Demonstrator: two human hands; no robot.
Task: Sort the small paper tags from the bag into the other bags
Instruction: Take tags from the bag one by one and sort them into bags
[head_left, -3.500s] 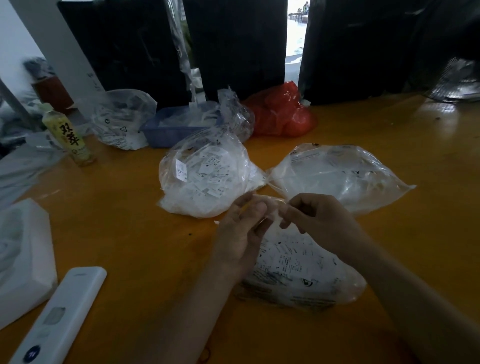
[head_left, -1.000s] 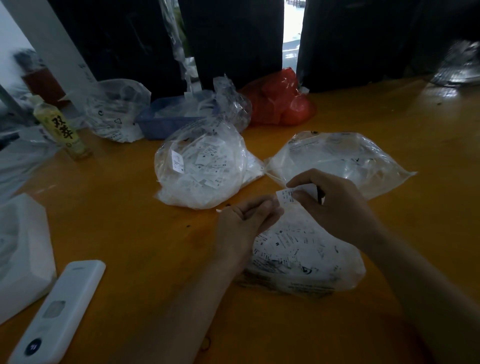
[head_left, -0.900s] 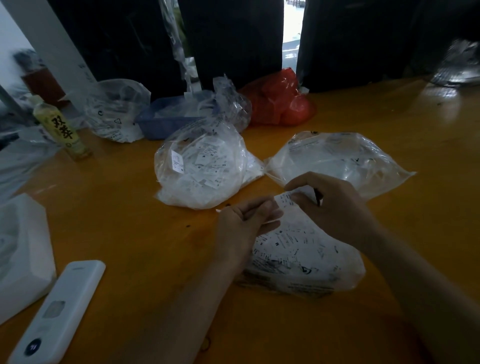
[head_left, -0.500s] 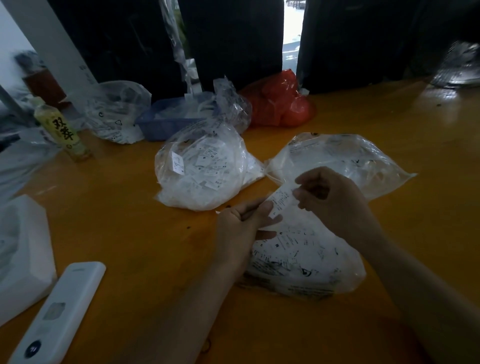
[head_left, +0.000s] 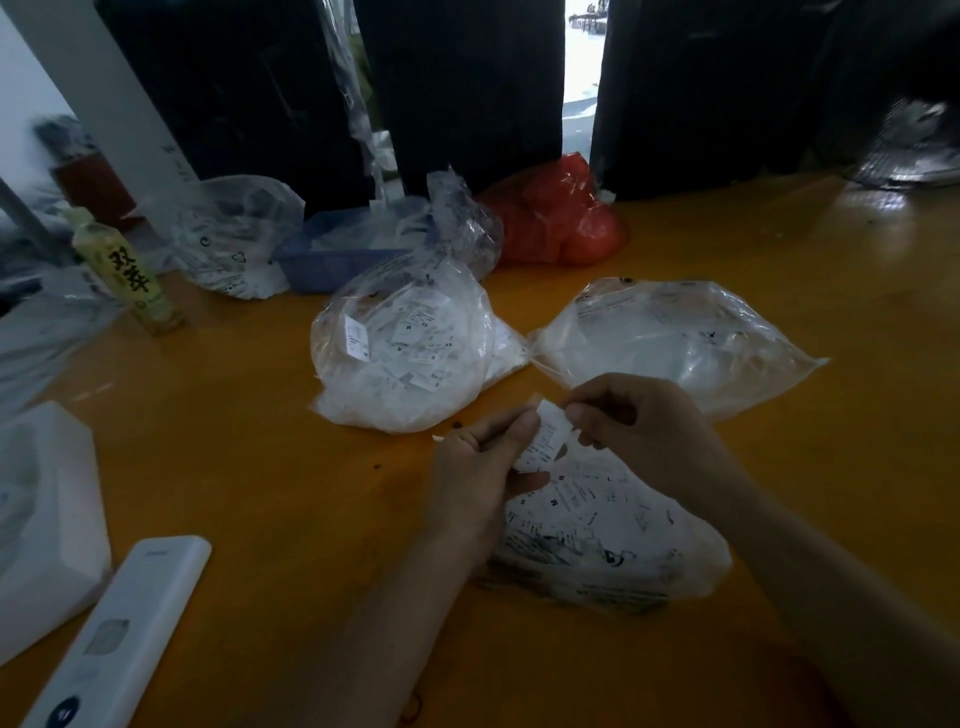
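Note:
A clear bag of printed paper tags (head_left: 608, 535) lies on the orange table just under my hands. Between both hands stands one white paper tag (head_left: 545, 436). My left hand (head_left: 483, 467) pinches its lower end and my right hand (head_left: 639, 421) pinches its upper end. Beyond them lie two more clear bags: a rounded one full of size tags (head_left: 405, 353) at centre, and a flatter one (head_left: 675, 338) to the right, behind my right hand.
The orange table (head_left: 260, 467) carries a white remote (head_left: 119, 639) and a white box (head_left: 41, 509) at the near left. At the back stand a yellow-labelled bottle (head_left: 130, 275), another clear bag (head_left: 234, 234), a blue basket (head_left: 332, 254) and a red bag (head_left: 561, 218).
My right hand has drawn a tag out of the near bag and lifted it; my left hand has taken its lower end, so both hands now hold it above the bag.

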